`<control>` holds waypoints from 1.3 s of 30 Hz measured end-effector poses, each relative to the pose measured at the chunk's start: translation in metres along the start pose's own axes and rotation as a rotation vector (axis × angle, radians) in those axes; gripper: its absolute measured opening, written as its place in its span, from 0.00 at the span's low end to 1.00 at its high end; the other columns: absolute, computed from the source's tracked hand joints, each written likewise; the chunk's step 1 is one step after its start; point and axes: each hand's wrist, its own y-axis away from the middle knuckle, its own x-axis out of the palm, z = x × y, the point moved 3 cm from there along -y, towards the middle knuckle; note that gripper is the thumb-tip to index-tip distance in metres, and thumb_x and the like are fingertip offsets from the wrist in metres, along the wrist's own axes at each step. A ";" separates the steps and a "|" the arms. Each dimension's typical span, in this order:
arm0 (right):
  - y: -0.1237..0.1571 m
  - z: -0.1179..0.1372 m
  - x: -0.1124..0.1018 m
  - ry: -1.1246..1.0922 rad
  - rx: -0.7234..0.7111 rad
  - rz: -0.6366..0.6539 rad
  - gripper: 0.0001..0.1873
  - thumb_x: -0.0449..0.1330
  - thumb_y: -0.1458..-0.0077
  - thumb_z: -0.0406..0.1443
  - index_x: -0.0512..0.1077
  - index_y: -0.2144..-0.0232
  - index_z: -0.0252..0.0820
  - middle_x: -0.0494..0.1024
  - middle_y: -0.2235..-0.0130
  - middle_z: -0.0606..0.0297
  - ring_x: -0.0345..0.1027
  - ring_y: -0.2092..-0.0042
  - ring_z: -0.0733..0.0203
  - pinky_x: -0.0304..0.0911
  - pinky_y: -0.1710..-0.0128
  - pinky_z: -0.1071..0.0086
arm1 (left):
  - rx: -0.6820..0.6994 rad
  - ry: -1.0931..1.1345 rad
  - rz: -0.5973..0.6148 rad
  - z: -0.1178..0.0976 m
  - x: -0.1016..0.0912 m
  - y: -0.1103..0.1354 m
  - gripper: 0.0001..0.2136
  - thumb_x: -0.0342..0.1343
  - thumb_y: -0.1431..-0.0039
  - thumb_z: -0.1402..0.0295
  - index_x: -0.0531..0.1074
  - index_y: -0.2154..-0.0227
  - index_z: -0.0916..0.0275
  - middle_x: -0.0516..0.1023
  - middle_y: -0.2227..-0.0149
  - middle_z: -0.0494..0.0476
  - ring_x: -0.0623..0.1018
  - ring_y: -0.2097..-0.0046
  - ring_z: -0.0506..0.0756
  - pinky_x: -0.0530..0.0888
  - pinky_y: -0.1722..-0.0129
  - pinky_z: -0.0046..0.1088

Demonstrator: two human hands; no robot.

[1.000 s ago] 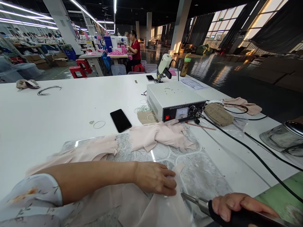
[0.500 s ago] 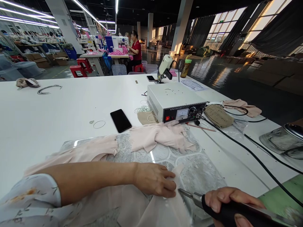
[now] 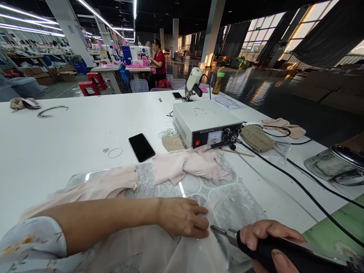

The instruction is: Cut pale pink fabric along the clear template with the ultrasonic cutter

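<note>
My left hand [image 3: 183,217] lies flat on pale pink fabric [image 3: 187,258], fingers stretched out and pressing it onto a patterned glass plate [image 3: 239,201]. My right hand [image 3: 270,237] is wrapped round the black handle of a cutting tool [image 3: 287,254]. The tool's metal tip [image 3: 220,230] touches the fabric right beside my left fingertips. More pink fabric pieces [image 3: 190,165] lie bunched at the far side of the plate.
A white control box [image 3: 206,123] with a cable [image 3: 298,185] stands behind the plate. A black phone [image 3: 141,147], rings [image 3: 115,152] and a tan pouch [image 3: 257,138] lie on the white table [image 3: 71,136]. An iron [image 3: 335,163] rests at the right. A person in red sits far back.
My right hand has slid the tool leftward, bringing its tip closer to my left fingers. The left hand stays pressed on the fabric.
</note>
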 end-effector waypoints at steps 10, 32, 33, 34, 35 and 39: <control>-0.002 -0.004 0.005 0.028 -0.051 -0.041 0.02 0.58 0.44 0.34 0.66 0.67 0.45 0.69 0.72 0.67 0.66 0.74 0.62 0.70 0.73 0.62 | -0.008 0.016 0.000 0.001 0.002 0.000 0.09 0.51 0.34 0.72 0.75 0.57 0.64 0.76 0.59 0.59 0.74 0.51 0.60 0.70 0.62 0.31; -0.026 -0.023 0.010 -0.035 -0.167 -0.224 0.04 0.57 0.48 0.33 0.68 0.67 0.43 0.68 0.71 0.68 0.65 0.75 0.64 0.69 0.75 0.62 | 0.001 0.051 -0.018 0.003 -0.001 -0.003 0.09 0.49 0.32 0.72 0.75 0.59 0.65 0.77 0.61 0.58 0.74 0.56 0.57 0.70 0.63 0.32; -0.026 -0.024 0.010 -0.037 -0.169 -0.227 0.04 0.57 0.48 0.33 0.68 0.66 0.43 0.68 0.71 0.68 0.65 0.75 0.64 0.68 0.75 0.62 | 0.005 0.049 -0.028 0.003 -0.001 -0.003 0.09 0.50 0.33 0.72 0.75 0.59 0.65 0.77 0.61 0.58 0.74 0.56 0.56 0.69 0.64 0.32; -0.026 -0.024 0.011 -0.038 -0.168 -0.229 0.04 0.57 0.48 0.33 0.68 0.66 0.43 0.68 0.71 0.68 0.65 0.75 0.64 0.68 0.75 0.62 | 0.009 0.047 -0.039 0.003 -0.002 -0.003 0.08 0.51 0.34 0.72 0.75 0.60 0.66 0.77 0.62 0.59 0.74 0.57 0.56 0.69 0.65 0.32; -0.026 -0.024 0.011 -0.039 -0.168 -0.234 0.04 0.57 0.48 0.33 0.68 0.66 0.43 0.68 0.71 0.68 0.65 0.75 0.64 0.68 0.75 0.62 | 0.013 0.045 -0.048 0.003 -0.003 -0.004 0.08 0.52 0.34 0.72 0.75 0.60 0.66 0.76 0.62 0.59 0.74 0.58 0.56 0.70 0.65 0.32; -0.027 -0.024 0.011 -0.037 -0.163 -0.239 0.04 0.57 0.48 0.33 0.68 0.67 0.43 0.69 0.71 0.68 0.65 0.75 0.64 0.68 0.74 0.62 | 0.024 0.043 -0.050 0.004 -0.003 -0.005 0.08 0.51 0.34 0.73 0.75 0.61 0.64 0.76 0.62 0.59 0.74 0.57 0.56 0.70 0.64 0.31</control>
